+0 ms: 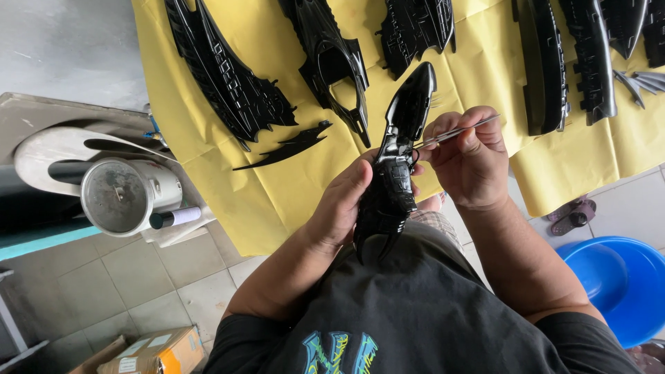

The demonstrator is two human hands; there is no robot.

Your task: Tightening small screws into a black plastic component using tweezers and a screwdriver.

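My left hand [344, 201] grips a long glossy black plastic panel [400, 149] around its middle, holding it upright over my lap with its pointed end away from me. My right hand [467, 156] pinches a thin metal tool [458, 130], whose tip touches the panel's right edge. Both hands are close together in front of a table covered with a yellow cloth [263, 187].
Several more black plastic panels [228, 76] lie spread on the yellow cloth, with a thin black sliver [287, 147] near its front. A metal machine with a round can [121, 196] stands left. A blue basin [620, 280] and a sandal [573, 216] sit on the tiled floor right; a cardboard box [156, 353] sits bottom left.
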